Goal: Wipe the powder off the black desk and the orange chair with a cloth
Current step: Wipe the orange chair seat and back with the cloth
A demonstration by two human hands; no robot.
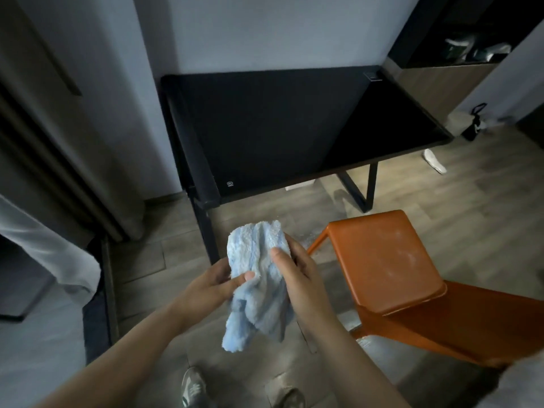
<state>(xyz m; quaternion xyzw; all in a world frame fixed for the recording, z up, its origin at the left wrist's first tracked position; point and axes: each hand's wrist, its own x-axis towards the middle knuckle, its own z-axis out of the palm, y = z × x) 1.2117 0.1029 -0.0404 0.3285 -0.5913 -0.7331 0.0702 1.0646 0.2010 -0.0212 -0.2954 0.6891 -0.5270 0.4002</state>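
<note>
A fluffy light-blue cloth (259, 278) hangs bunched between both hands above the floor. My left hand (212, 285) pinches its left side with thumb on top. My right hand (300, 275) grips its upper right part, fingers curled round it. The black desk (279, 125) stands ahead against the white wall, its top dark and bare. To my right is the orange chair (379, 260), whose seat carries faint white powder smears. Both hands are level with the chair's front left corner and short of the desk's near edge.
A curtain (73, 128) hangs at the left. White powder dusts the wooden floor (477, 207) under the desk and by the chair. A dark shelf unit (471, 30) stands back right, a black bag (474, 125) and a white shoe (434, 161) lie beyond the desk. My shoes (194, 390) show below.
</note>
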